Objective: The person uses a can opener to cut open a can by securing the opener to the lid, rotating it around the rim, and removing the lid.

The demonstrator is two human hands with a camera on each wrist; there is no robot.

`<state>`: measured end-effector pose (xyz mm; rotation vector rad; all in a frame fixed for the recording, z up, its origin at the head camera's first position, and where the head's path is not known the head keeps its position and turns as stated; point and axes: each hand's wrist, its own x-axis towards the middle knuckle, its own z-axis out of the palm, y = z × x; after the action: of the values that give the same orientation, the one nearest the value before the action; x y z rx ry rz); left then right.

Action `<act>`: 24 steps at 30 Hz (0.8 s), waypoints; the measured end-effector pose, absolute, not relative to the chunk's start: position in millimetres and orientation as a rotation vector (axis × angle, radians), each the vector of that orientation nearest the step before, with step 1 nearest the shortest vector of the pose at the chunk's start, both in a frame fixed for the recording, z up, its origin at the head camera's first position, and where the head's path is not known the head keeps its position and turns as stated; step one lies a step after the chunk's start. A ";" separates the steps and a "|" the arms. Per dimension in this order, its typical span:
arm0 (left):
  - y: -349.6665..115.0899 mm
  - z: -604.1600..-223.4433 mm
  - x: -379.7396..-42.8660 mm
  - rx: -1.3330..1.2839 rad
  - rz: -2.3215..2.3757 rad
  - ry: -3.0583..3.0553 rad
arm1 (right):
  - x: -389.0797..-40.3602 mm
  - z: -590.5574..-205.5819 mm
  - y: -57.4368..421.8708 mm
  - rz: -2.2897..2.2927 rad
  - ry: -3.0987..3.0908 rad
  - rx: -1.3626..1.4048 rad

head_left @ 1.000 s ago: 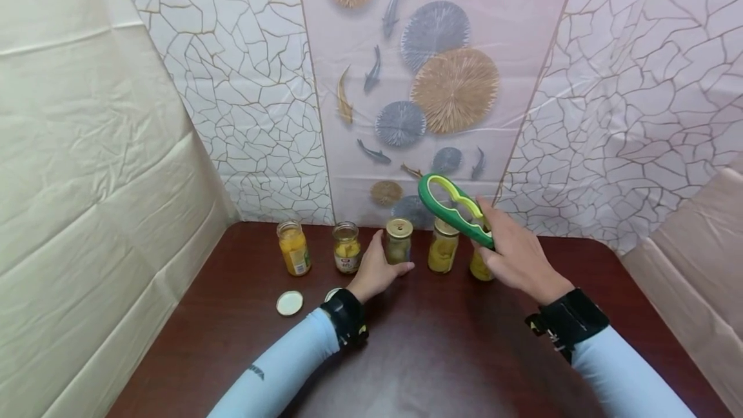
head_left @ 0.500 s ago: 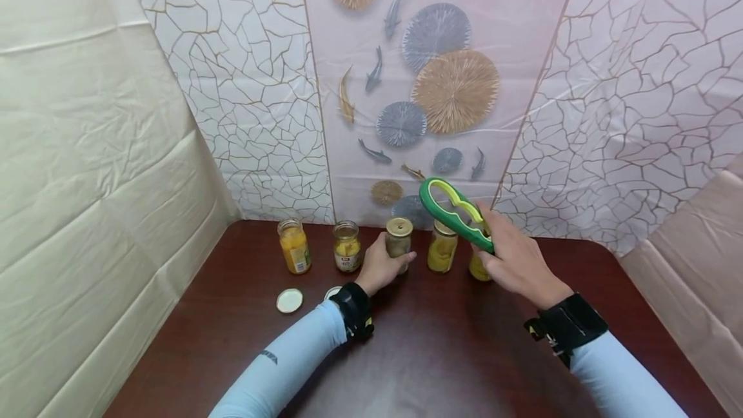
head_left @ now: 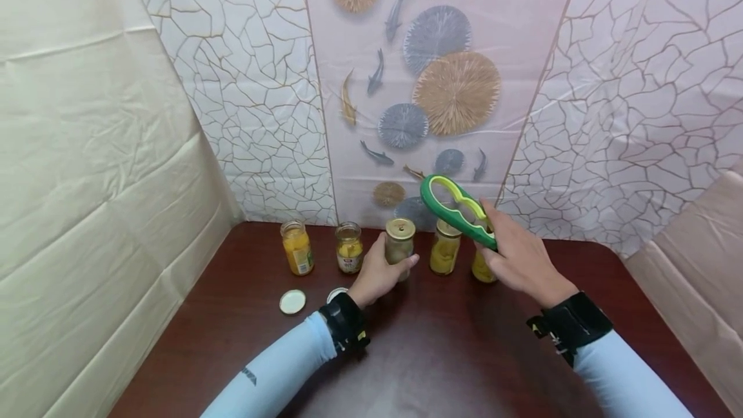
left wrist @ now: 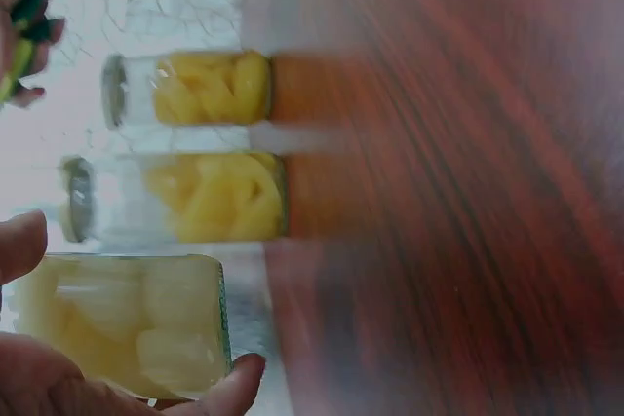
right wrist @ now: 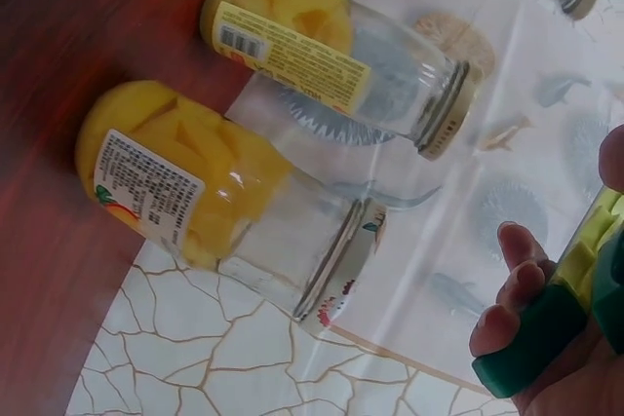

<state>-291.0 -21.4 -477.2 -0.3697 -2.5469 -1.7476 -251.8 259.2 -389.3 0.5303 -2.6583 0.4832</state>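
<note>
My left hand [head_left: 377,273] grips a glass jar [head_left: 400,250] by its side, thumb on the near side. The jar has a gold lid, and in the left wrist view pale chunks fill the jar [left wrist: 127,323]; its base sits higher than those of its neighbours. My right hand [head_left: 525,260] holds a green and lime jar opener [head_left: 458,221] by one end, its looped end raised above the jars at right. Two lidded jars of yellow fruit, one jar [head_left: 444,255] beside the held one and another jar [head_left: 483,268] partly hidden by the right hand, stand below the opener.
At left stand two lidless jars, one jar [head_left: 298,251] with orange-yellow contents and one jar [head_left: 349,251] with yellow pieces. A loose lid [head_left: 292,302] and a second lid [head_left: 336,293] lie on the dark red table [head_left: 429,353]. A patterned cloth [head_left: 278,115] hangs behind.
My left hand's fingers and thumb have closed round the jar they were spread beside. The right hand keeps the jar opener almost where it was.
</note>
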 end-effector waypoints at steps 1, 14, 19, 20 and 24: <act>-23.1 -474.8 -286.0 -0.397 -1.740 -2.546 | -252.2 -388.9 259.6 0.482 -2.656 0.528; -34.1 -457.7 -243.3 -0.551 -1.674 -2.578 | -252.7 -388.0 257.2 0.485 -2.628 0.579; -32.1 -456.7 -241.8 -0.558 -1.691 -2.568 | -248.5 -384.4 250.7 0.481 -2.622 0.581; -31.5 -456.6 -241.7 -0.559 -1.692 -2.565 | -247.1 -383.4 248.9 0.481 -2.618 0.584; -29.1 -457.5 -241.5 -0.561 -1.703 -2.560 | -239.8 -379.7 238.9 0.463 -2.606 0.634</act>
<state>-241.5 -29.1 -457.5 -0.5611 -2.5598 -1.7029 -239.8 238.9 -379.7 0.6344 -2.6056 0.4629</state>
